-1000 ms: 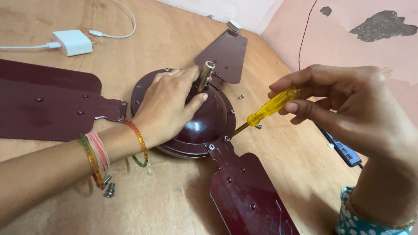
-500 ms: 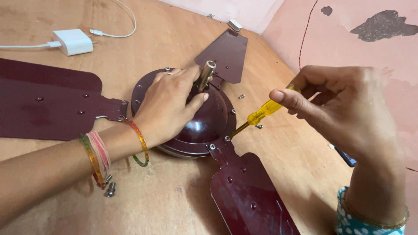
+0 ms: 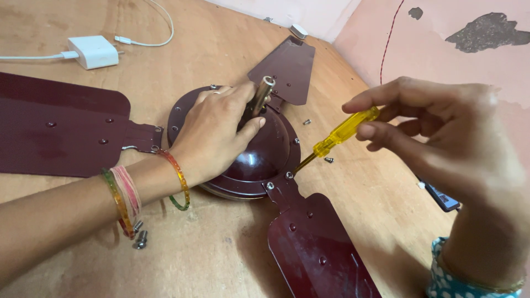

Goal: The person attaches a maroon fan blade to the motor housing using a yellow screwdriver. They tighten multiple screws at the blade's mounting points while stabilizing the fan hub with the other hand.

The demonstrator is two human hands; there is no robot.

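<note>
Glossy maroon metal fan housing; translucent yellow plastic screwdriver handle; matt wooden board.

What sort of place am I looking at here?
Probably a home room, not a workshop: a bare wooden board surface serves as bench, the pink plastered wall is flaking, and a white phone charger with cable lies nearby.
</note>
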